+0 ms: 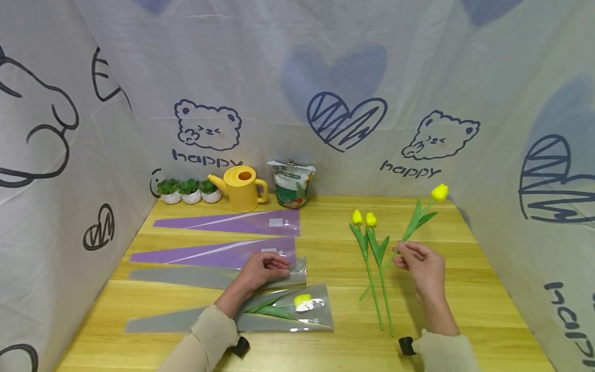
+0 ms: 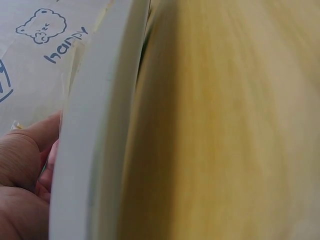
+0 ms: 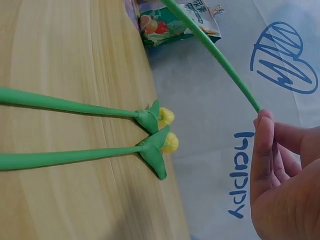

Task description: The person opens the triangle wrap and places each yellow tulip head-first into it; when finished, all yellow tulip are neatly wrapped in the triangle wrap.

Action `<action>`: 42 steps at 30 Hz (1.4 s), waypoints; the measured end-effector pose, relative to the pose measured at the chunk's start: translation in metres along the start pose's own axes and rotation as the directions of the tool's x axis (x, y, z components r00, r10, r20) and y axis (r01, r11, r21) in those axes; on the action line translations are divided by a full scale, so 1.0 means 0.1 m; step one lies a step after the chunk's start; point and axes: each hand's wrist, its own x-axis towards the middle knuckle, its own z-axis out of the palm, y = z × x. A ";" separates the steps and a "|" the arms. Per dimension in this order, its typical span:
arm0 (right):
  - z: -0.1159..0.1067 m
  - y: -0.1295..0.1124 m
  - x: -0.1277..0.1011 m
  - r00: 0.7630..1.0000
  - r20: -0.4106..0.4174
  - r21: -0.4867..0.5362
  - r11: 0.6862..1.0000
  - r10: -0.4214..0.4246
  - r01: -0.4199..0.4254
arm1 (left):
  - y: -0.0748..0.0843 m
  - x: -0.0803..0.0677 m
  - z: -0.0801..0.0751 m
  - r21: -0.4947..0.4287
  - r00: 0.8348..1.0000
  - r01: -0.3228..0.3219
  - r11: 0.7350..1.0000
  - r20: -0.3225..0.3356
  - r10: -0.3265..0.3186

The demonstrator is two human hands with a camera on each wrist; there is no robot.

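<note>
Right hand (image 1: 420, 261) pinches the green stem of a yellow tulip (image 1: 439, 192), fingers curled round it; I see the bloom raised off the surface (image 1: 465, 310), tilted up toward the far right corner. In the right wrist view the stem runs straight into the fingertips (image 3: 263, 131). Two more yellow tulips (image 1: 364, 219) lie flat on the surface just left of that hand, side by side, stems toward me.

Left hand (image 1: 262, 268) rests on the open end of a grey sleeve (image 1: 195, 276), fingers curled at its clear edge; I cannot tell for sure whether they pinch the film. The left wrist view shows only a blurred pale edge against fingers.

Nearer me lies a second grey sleeve (image 1: 186, 321) with a wrapped tulip (image 1: 302, 301) inside it. Beyond the left hand, two purple sleeves (image 1: 223, 238) lie flat, one behind the other.

Along the back edge: three small potted plants (image 1: 188, 190), a yellow watering can (image 1: 241, 188), a printed bag (image 1: 291, 183). Cloth with bear and heart drawings (image 1: 346, 119) hangs around the surface.
</note>
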 end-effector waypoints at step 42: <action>1.07 0.44 -0.23 0.988 0.153 0.244 0.967 0.033 -0.070 | -0.04 0.00 -0.03 -0.020 1.000 -0.029 0.999 0.002 0.029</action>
